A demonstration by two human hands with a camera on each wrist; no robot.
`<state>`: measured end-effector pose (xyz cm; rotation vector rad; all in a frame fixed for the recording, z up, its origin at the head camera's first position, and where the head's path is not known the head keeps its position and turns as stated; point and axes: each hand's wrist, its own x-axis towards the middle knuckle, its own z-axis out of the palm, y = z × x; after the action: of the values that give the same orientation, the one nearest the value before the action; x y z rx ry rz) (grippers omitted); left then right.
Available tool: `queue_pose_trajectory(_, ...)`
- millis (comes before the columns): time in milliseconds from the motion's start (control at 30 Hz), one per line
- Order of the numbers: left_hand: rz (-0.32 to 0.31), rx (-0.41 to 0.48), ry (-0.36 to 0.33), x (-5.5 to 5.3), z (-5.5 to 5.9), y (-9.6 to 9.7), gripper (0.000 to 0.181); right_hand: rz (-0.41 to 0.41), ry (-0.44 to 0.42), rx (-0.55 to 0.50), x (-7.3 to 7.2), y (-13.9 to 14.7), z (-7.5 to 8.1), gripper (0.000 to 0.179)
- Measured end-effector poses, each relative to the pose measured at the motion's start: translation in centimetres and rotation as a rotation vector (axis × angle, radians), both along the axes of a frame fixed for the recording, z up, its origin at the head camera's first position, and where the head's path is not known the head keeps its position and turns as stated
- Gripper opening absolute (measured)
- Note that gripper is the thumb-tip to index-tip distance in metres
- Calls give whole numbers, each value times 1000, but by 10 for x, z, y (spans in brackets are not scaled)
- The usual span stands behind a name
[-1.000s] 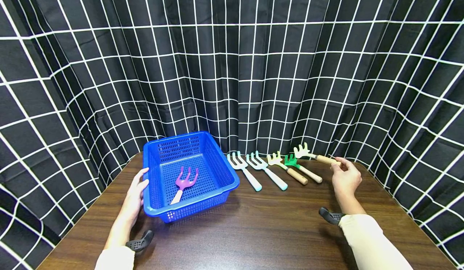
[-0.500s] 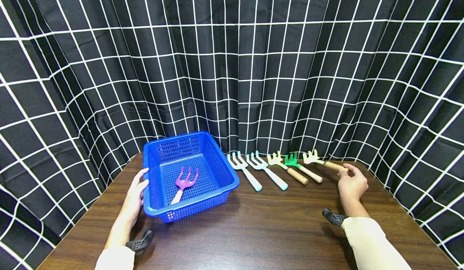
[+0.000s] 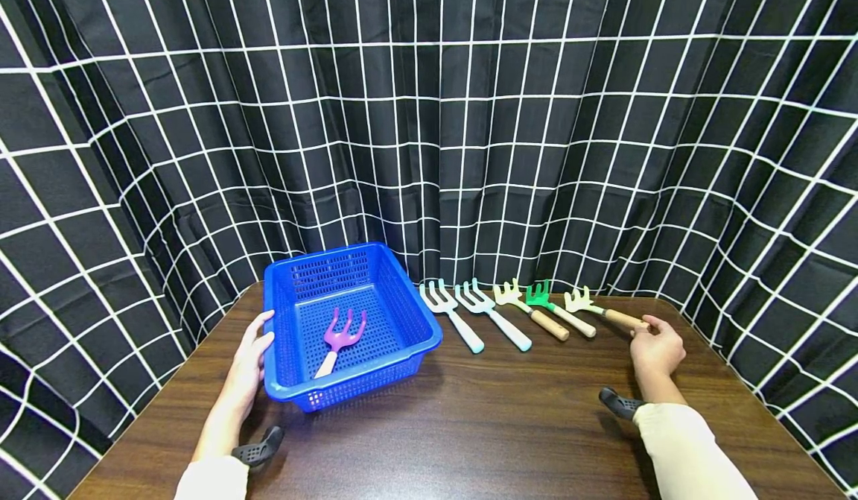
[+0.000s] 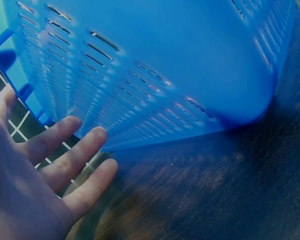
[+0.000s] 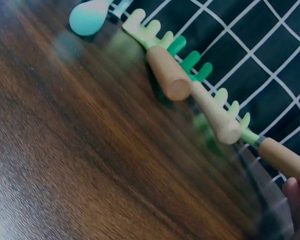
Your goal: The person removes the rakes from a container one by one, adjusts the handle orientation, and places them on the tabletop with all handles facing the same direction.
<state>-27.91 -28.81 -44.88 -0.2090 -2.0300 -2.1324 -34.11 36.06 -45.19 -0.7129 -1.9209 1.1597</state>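
At the right end of a row of garden tools, my right hand (image 3: 659, 346) pinches the wooden handle end of a pale yellow hand rake (image 3: 606, 311). In the right wrist view that rake's handle (image 5: 285, 159) meets my fingertips at the right edge. My left hand (image 3: 249, 358) is at the left side of a blue plastic basket (image 3: 409, 358), fingertips at its rim. The left wrist view shows its fingers (image 4: 75, 160) extended and spread beside the slotted basket wall (image 4: 155, 75). Inside the basket lies a purple hand fork (image 3: 343, 338) with a pale pink handle.
Left of the held rake lie a green hand rake (image 3: 563, 314), a yellow-green hand rake (image 3: 536, 317) and two light-blue hand forks (image 3: 499, 321), handles toward me. A black curtain with a white grid (image 3: 456, 112) hangs behind the brown wooden table (image 3: 482, 433).
My right hand has moved right and slightly toward me with the pale yellow rake, which now lies lower, beside the green one. My left hand and the basket have stayed put.
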Motion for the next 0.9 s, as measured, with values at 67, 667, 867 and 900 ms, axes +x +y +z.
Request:
queue_pose_trajectory(67, -3, 5, 3, 0, 0, -1, 45, -4, -12, -2, 1, 0, -1, 25)
queue_pose_trajectory(667, -16, 13, 9, -1, 1, 0, 42, 114, -252, 95, 6, 11, -2, 28)
queue_pose_trajectory(867, -1, 8, -6, -1, 1, 1, 42, 134, -267, 104, 6, 13, -3, 28)
queue_pose_trajectory(900, 0, 9, -9, 0, 1, 1, 42, 135, -264, 107, 6, 13, -3, 28)
